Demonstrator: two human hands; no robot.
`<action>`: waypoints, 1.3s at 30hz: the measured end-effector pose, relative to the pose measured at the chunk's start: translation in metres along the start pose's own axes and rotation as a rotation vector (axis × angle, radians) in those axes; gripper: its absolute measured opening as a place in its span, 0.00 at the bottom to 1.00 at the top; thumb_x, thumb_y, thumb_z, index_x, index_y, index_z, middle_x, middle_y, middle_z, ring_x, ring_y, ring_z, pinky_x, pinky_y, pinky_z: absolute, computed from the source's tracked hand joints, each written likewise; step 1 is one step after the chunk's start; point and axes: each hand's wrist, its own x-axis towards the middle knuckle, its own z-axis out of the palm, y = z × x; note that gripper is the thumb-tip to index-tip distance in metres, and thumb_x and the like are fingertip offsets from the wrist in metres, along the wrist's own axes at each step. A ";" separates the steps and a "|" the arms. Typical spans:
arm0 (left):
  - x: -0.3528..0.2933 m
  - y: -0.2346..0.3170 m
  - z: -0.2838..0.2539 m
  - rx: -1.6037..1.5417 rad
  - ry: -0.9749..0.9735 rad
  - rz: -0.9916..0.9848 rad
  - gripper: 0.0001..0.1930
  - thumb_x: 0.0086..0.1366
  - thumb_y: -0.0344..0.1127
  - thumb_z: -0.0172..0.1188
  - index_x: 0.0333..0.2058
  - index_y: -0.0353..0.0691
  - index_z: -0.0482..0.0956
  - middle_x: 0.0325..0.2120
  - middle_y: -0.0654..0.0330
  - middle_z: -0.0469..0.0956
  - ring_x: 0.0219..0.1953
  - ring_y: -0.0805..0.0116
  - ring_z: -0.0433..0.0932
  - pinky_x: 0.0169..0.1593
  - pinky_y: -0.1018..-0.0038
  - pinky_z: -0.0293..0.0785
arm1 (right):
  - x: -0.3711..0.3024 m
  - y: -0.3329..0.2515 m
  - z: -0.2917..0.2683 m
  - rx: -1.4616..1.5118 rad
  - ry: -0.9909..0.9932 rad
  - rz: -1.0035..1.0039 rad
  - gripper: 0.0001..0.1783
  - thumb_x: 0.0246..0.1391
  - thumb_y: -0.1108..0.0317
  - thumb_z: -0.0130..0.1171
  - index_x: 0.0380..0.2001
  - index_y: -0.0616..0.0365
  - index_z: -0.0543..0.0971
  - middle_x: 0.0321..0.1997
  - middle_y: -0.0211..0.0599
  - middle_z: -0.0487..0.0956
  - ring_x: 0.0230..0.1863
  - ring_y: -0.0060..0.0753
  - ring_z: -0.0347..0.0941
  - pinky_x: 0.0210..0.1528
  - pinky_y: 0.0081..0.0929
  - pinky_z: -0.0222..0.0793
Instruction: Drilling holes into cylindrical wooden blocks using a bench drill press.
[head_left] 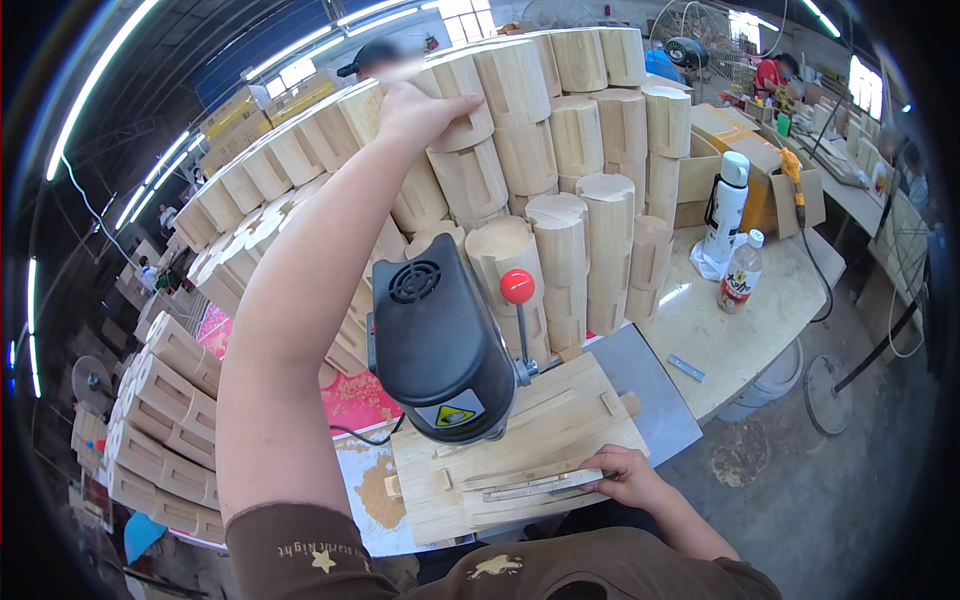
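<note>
Where the left hand [415,115] is stretched out beyond the black-cased machine head [440,340], its thumb lies across the front of a pale, rounded wooden block [468,130]. The other fingertips are hidden, so I cannot tell whether they are clamped on it. The block sits atop a stack beyond the machine head, just right of the palm, its long axis close to upright; the left hand is far nearer to it than the right.

On the near, right side of the machine head, the right hand [635,478] is closed, thumb above and fingers below, on the right end of a narrow, pale, flat bar [545,487]. Its long axis runs crosswise, rising slightly to the right, over a flat wooden jig board [560,410] just this side of the machine head.

Right of the machine head stands a lever with a glossy red ball knob [517,286]; near its left side lies grainy tan sawdust [380,495]. Beyond it rise stacked wooden cylinders [557,240], smooth-grained, with recesses cut into their sides. Farther right stands a white, smooth-walled flask [727,205].
</note>
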 end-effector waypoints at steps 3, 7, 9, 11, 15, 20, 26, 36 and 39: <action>0.006 -0.031 0.014 -0.172 0.059 0.054 0.49 0.38 0.51 0.75 0.50 0.25 0.56 0.43 0.42 0.72 0.45 0.55 0.76 0.48 0.70 0.73 | 0.000 0.005 0.001 0.018 0.014 -0.008 0.16 0.39 0.72 0.68 0.36 0.54 0.80 0.28 0.34 0.76 0.31 0.33 0.73 0.33 0.26 0.68; -0.005 -0.033 -0.003 -0.350 0.110 0.191 0.43 0.44 0.49 0.72 0.50 0.24 0.63 0.42 0.46 0.75 0.45 0.62 0.76 0.47 0.73 0.73 | 0.004 0.005 0.000 -0.015 -0.013 -0.023 0.15 0.40 0.73 0.68 0.36 0.54 0.80 0.28 0.34 0.76 0.31 0.33 0.73 0.34 0.26 0.68; -0.008 -0.033 -0.025 -0.506 0.200 0.295 0.39 0.49 0.48 0.70 0.52 0.24 0.66 0.42 0.50 0.76 0.42 0.68 0.76 0.46 0.77 0.71 | 0.004 0.005 0.001 0.003 0.012 -0.044 0.15 0.40 0.73 0.68 0.36 0.55 0.80 0.28 0.34 0.75 0.31 0.32 0.73 0.33 0.25 0.68; -0.023 -0.032 -0.063 -0.582 0.337 0.296 0.36 0.53 0.47 0.67 0.53 0.26 0.67 0.42 0.53 0.77 0.40 0.72 0.76 0.46 0.80 0.69 | 0.003 0.001 0.002 -0.011 0.009 -0.027 0.15 0.40 0.74 0.67 0.36 0.55 0.80 0.28 0.34 0.75 0.31 0.31 0.73 0.33 0.25 0.68; -0.099 -0.039 -0.146 -0.845 0.402 0.280 0.26 0.59 0.39 0.61 0.52 0.27 0.69 0.41 0.54 0.77 0.40 0.73 0.76 0.45 0.80 0.70 | -0.002 -0.002 0.004 -0.022 0.018 -0.001 0.14 0.40 0.74 0.67 0.35 0.56 0.80 0.28 0.34 0.75 0.30 0.30 0.73 0.33 0.24 0.68; -0.252 -0.088 -0.195 -0.747 0.125 -0.139 0.17 0.58 0.28 0.59 0.46 0.30 0.75 0.37 0.56 0.80 0.37 0.71 0.79 0.42 0.77 0.75 | 0.000 0.007 0.003 0.004 0.033 0.045 0.14 0.39 0.76 0.66 0.34 0.60 0.80 0.30 0.32 0.75 0.33 0.26 0.71 0.38 0.22 0.66; -0.387 -0.144 -0.123 -0.496 -0.421 -0.561 0.19 0.50 0.33 0.69 0.40 0.29 0.79 0.30 0.58 0.80 0.31 0.77 0.77 0.33 0.80 0.71 | 0.034 0.022 0.001 -0.119 -0.056 0.073 0.16 0.39 0.75 0.66 0.37 0.61 0.79 0.36 0.34 0.77 0.40 0.29 0.72 0.44 0.25 0.66; -0.424 -0.167 -0.047 -0.735 -0.654 -0.677 0.18 0.48 0.33 0.71 0.38 0.32 0.81 0.30 0.58 0.81 0.32 0.75 0.77 0.38 0.80 0.72 | 0.056 0.025 -0.016 -0.022 -0.237 0.039 0.13 0.42 0.77 0.63 0.36 0.61 0.79 0.36 0.29 0.75 0.42 0.24 0.69 0.47 0.21 0.63; -0.423 -0.167 -0.032 -0.771 -0.706 -0.559 0.17 0.52 0.36 0.69 0.39 0.33 0.80 0.29 0.59 0.81 0.32 0.75 0.77 0.39 0.80 0.72 | 0.058 0.018 -0.017 0.008 -0.270 0.064 0.13 0.42 0.77 0.64 0.36 0.61 0.79 0.36 0.28 0.75 0.41 0.23 0.69 0.47 0.21 0.63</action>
